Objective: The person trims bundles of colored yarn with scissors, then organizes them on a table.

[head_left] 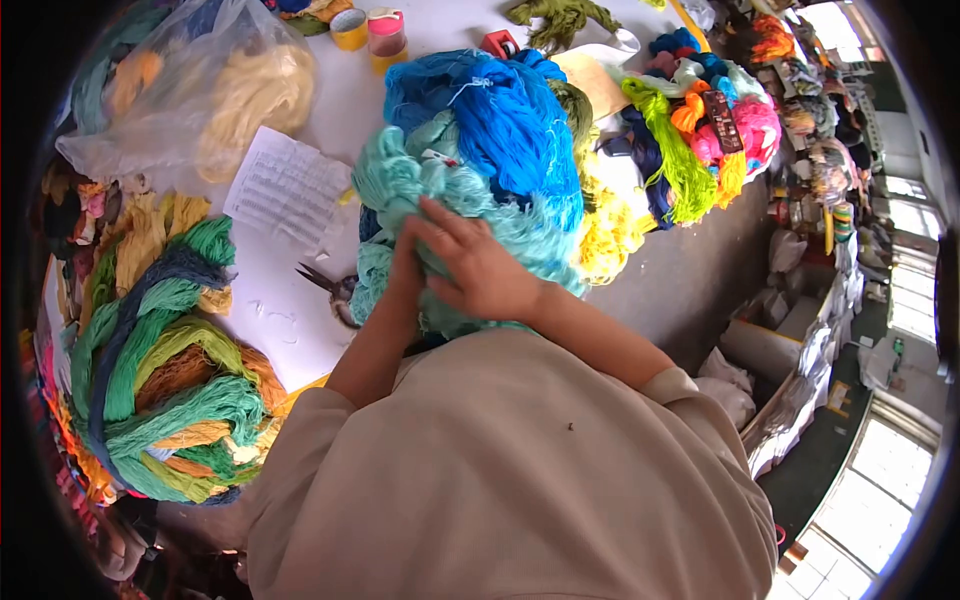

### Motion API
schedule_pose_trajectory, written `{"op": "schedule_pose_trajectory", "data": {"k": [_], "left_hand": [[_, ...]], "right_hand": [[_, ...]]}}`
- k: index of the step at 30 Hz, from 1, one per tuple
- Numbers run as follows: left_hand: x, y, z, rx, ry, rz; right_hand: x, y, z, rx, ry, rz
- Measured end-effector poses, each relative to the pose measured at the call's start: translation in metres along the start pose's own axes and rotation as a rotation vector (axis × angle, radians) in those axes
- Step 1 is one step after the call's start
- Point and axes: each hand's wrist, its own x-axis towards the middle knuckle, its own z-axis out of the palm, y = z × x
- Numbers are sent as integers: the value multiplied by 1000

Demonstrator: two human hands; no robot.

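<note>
A pile of pale teal yarn (390, 175) lies on the table right in front of my body. My right hand (485, 265) rests on it with its fingers stretched out to the left, reaching across my other hand. My left hand (404, 262) is turned edge-on against the same yarn, and its fingers are partly hidden behind the right one. Bright blue yarn hanks (515, 120) are heaped directly behind the teal. Dark-bladed scissors (335, 287) lie left of my left wrist, their handles partly tucked by the teal yarn.
Left of the hands is a written sheet (285, 190). A plastic bag of cream yarn (255, 100) stands behind it. Green and brown hanks (180, 370) fill the left side. Yellow yarn (610, 220) and multicoloured hanks (715, 140) lie to the right. Tape (348, 30) sits at the back.
</note>
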Motion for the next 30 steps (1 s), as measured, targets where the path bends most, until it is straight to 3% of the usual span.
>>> {"op": "schedule_pose_trajectory", "data": {"k": [1,2,4,5,6,7,8,9,10,11,12,13,14,15,18,21,24,26,27,29,30], "left_hand": [[-4,5,-6,-56,57,14],[5,13,-15,-589,117,-257],[2,21,-20,-1028,-430,-169],[1,33,-31,-1087,-316,-214],[-5,38,-36,-818,-388,-96],[-9,45,-40,-542,-452,17],[-25,62,-24,-563,-125,-121],[-25,67,-15,-392,-12,-130],[-24,69,-13,-230,111,-137],[-11,31,-73,333,-154,-60],[-30,47,-34,384,-32,-8],[-42,71,23,433,95,45],[-37,79,42,552,-102,-59],[-39,87,71,617,-210,267],[-51,78,117,515,-427,464],[-67,85,128,378,-353,497],[-80,97,111,624,-305,556],[-82,103,100,680,-124,777],[-85,112,95,727,-140,785],[-102,114,82,300,-215,527],[-115,119,70,307,-197,502]], "right_hand": [[9,-6,3,19,-8,-77],[17,-14,6,193,14,-43],[28,-17,1,142,173,-32],[35,0,0,108,280,-60],[40,14,-4,20,333,21],[41,37,-6,30,208,229],[38,37,-11,232,89,386],[37,36,-15,427,-40,541],[31,23,-20,767,-133,420],[16,20,-11,794,-91,411],[0,14,-10,902,-79,574],[-27,42,-8,1163,-12,572],[-48,39,-8,1319,183,537],[-79,51,-18,1396,252,576],[-85,56,-16,1287,194,605],[-86,62,-14,1116,216,593],[-86,66,-15,984,225,545],[-88,64,-17,974,183,442],[-88,62,-19,979,158,395],[-92,61,-22,974,119,317],[-93,60,-24,963,105,276]]}}
